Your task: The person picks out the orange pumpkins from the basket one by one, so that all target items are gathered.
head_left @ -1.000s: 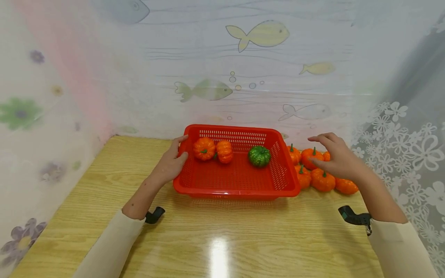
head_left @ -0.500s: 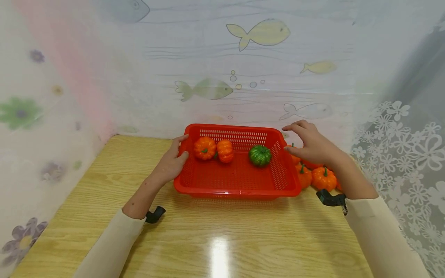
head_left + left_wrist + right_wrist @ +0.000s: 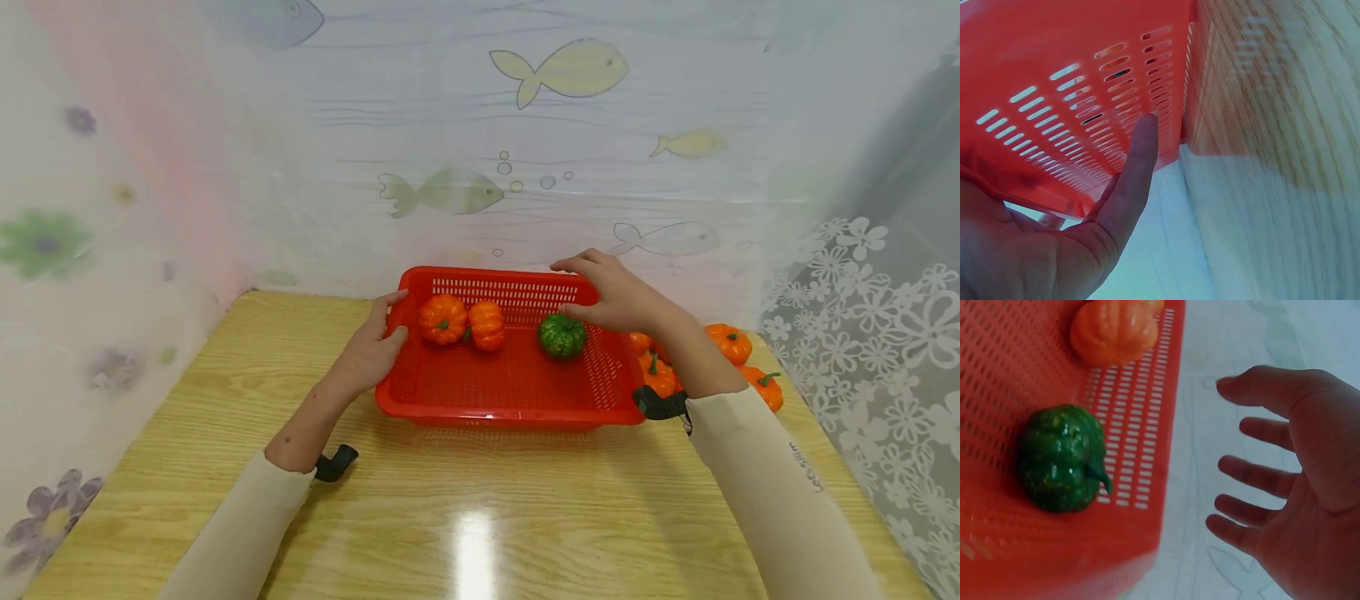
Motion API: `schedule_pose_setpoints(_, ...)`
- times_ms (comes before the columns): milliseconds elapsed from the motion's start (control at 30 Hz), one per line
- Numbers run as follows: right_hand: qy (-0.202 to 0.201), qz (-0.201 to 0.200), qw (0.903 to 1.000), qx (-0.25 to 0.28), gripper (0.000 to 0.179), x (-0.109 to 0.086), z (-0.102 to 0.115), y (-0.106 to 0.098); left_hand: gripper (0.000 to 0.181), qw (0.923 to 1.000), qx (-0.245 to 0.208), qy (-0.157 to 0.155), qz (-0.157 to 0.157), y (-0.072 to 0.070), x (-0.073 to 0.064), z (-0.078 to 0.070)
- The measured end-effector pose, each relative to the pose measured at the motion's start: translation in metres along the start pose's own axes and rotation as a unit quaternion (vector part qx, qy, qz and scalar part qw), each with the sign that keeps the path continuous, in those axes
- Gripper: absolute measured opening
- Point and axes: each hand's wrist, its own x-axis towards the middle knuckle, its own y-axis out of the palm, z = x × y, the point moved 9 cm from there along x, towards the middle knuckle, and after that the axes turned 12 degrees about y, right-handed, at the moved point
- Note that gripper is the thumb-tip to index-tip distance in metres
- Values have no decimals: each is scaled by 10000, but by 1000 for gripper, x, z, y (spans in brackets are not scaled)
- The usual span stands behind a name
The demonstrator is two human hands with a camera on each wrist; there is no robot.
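Observation:
A red plastic basket [image 3: 510, 415] with slotted walls stands on the table. My left hand [image 3: 367, 354] holds its left rim; the left wrist view shows a finger of that hand [image 3: 1079, 250] against the slotted wall. Inside the basket, a small green pumpkin [image 3: 562, 337] sits toward the right, with two orange pumpkins, one upright [image 3: 442, 321] and one on its side [image 3: 487, 327], at the left. My right hand [image 3: 622, 296] hovers over the basket's back right corner, close above the green pumpkin. Its fingers are spread with nothing between them, as the right wrist view confirms.
Several orange pumpkins [image 3: 729, 343] lie on the wooden table [image 3: 420, 508] right of the basket, partly hidden by my right forearm. A fish-patterned curtain [image 3: 450, 237] hangs behind the basket, and a lace-patterned one [image 3: 900, 333] hangs on the right.
My right hand has moved left from above the loose orange pumpkins to over the basket near the green pumpkin. My left hand and the basket stay in place.

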Motion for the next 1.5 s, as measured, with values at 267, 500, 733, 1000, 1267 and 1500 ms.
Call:
schedule_pose_setpoints(267,-473,224,9986,-28,66,24,28,20,61,10000,10,8,-3,0,1,2)
schedule_pose_setpoints(500,-605,331,9976,-64,66,39,50,35,60,10000,18,-31,-29,0,2,4)
schedule_pose_setpoints(733,-492,655,9966,-62,67,52,65,53,61,10000,45,-75,-19,-1,2,3)
schedule_pose_setpoints(1000,-224,1122,9934,-31,72,62,73,77,60,10000,-36,45,2,0,3,4)
schedule_pose_setpoints(1267,-11,1259,9920,-75,72,70,69,91,61,9998,-187,27,-11,0,3,2)
schedule_pose_setpoints(1500,-2,1291,9913,-261,67,74,69,97,61,9997,-244,25,-4,0,2,1)
